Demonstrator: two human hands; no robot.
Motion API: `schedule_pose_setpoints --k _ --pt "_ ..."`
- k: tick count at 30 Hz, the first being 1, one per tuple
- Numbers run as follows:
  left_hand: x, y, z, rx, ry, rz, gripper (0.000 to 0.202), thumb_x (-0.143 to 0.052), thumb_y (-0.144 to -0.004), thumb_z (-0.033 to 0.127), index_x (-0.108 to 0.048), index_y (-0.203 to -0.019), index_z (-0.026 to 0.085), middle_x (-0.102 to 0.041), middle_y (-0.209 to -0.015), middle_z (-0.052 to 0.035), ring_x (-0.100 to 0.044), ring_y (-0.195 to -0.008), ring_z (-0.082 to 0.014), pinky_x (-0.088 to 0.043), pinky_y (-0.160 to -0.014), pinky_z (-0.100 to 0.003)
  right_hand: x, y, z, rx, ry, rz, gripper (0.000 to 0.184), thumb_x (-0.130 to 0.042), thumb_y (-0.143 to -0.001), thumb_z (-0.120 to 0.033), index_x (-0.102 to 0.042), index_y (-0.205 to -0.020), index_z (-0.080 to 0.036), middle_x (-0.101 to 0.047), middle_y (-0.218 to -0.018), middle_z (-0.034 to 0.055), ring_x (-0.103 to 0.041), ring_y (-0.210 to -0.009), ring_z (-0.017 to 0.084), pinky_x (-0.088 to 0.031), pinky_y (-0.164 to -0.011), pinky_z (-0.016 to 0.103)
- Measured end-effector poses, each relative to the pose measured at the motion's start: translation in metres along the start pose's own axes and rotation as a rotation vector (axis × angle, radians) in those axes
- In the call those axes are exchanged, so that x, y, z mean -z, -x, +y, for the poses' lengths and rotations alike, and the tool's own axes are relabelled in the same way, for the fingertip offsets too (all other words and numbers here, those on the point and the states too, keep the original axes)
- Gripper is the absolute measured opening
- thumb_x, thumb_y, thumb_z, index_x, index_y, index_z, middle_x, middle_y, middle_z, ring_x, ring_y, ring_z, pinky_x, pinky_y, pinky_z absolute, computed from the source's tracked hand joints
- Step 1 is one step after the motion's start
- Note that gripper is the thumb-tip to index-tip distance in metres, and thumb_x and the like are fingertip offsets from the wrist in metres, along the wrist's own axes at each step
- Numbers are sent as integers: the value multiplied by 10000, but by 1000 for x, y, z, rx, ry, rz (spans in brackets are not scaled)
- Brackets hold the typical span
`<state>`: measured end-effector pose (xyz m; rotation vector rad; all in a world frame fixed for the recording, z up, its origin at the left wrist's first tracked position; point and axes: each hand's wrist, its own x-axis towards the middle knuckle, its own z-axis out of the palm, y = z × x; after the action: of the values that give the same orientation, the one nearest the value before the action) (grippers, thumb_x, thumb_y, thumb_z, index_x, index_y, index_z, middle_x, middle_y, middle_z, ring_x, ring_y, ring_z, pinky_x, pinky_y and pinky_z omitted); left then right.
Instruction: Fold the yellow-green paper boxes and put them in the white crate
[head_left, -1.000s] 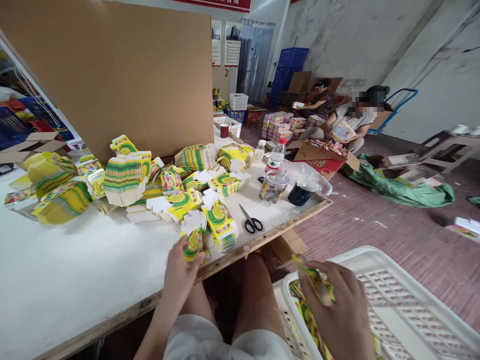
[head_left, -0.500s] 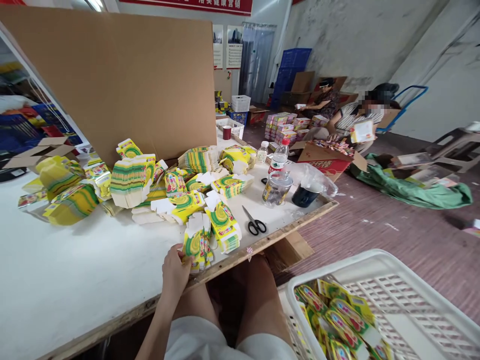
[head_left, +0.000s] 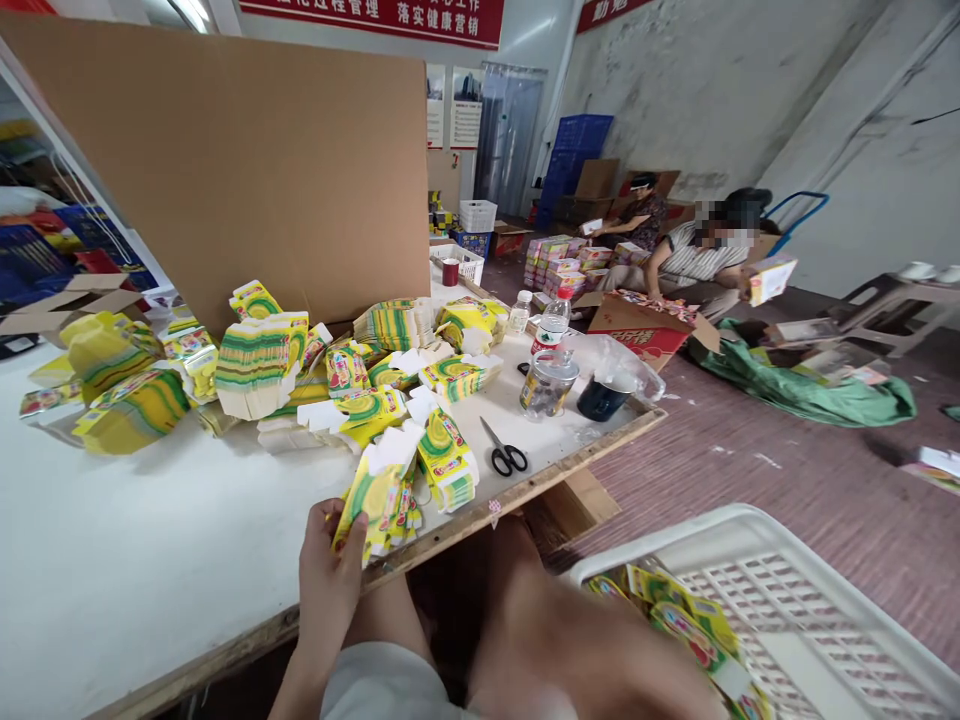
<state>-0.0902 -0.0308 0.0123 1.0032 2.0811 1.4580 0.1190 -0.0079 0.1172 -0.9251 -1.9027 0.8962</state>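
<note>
— Since half a second ago, the left hand [head_left: 326, 575] has lifted one flat carton [head_left: 373, 497] from the small stack [head_left: 409, 515] at the edge of the table [head_left: 150, 560].
— How does it hold it?
— Fingers curled, thumb on top, pinching the carton's lower corner. The wrist comes up from under the table edge.
— And the right hand [head_left: 622, 665]?
— Only a blur, low beside the white basket [head_left: 750, 525]. It seems to be the hand, but I cannot tell if it is open or closed.
</note>
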Motion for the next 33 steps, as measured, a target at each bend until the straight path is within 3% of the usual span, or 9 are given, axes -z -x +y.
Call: schedule_pose_setpoints --k 4,6,10,13,17,23,27,30,33 --pt "6 38 29 35 332 -224 337 -694 -847 452 -504 -1035 246 -732 -863 -13 -676 -662 -179 -549 -630 -264 -19 -8 21 116 136 -44 482 -613 -901 -191 -583 -1377 -261 -700 -1276 94 -637 -1205 282 -524 -1022 471" --pt "2 51 37 86 472 -264 349 -750 -818 426 -532 -1018 242 -747 -856 -11 -682 -655 -172 -543 -618 -242 -33 -6 35 116 132 -61 520 -582 -888 -102 -550 -1387 -244 -652 -1342 98 -598 -1261 268 -499 -1071 446" --pt "-9 60 44 166 598 -327 298 -773 -801 432 -597 -949 242 -762 -864 -20 -713 -761 -210 -543 -640 -248 -38 3 44 37 54 -6 321 -594 -864 -91 -605 -1151 -234 -668 -1086 71 -691 -952 212 -593 -839 306" --pt "-9 59 44 213 667 -504 318 -790 -774 472 -691 -951 227 -780 -957 -67 -717 -899 -264 -565 -740 -315 -30 8 40 -4 37 43 150 -576 -895 -138 -575 -1015 -229 -637 -929 40 -666 -802 182 -574 -721 263" --pt "-8 57 34 459 813 -738 517 -745 -748 627 -765 -1062 216 -788 -1057 -131 -692 -1088 -355 -547 -917 -470 -30 12 39 28 -27 13 94 -553 -921 -174 -544 -996 -229 -626 -895 33 -646 -796 177 -546 -697 252" --pt "-19 64 28 575 924 -695 429 -837 -694 548 -803 -963 215 -806 -1003 -111 -710 -1080 -347 -537 -972 -470 -37 19 48 101 -99 63 162 -544 -912 -144 -547 -1042 -240 -615 -913 27 -640 -799 167 -544 -690 239" --pt "-20 66 36 582 948 -651 428 -874 -665 513 -811 -986 237 -816 -1022 -89 -707 -1102 -336 -516 -1007 -458 -34 23 54 146 -54 132 337 -572 -890 -121 -546 -1196 -259 -645 -1093 67 -656 -1003 212 -562 -843 293" --pt "-18 62 35 613 926 -591 388 -863 -676 514 -811 -935 230 -827 -960 -81 -715 -1091 -340 -515 -1005 -481 -29 24 56 171 39 89 466 -602 -881 -119 -524 -1312 -279 -649 -1249 85 -621 -1151 251 -545 -931 342" --pt "-16 59 32 624 893 -572 397 -843 -690 528 -810 -935 217 -828 -940 -89 -715 -1088 -353 -529 -979 -501 -23 24 55 156 78 32 429 -617 -887 -129 -551 -1278 -293 -688 -1177 61 -657 -1050 232 -558 -861 313"
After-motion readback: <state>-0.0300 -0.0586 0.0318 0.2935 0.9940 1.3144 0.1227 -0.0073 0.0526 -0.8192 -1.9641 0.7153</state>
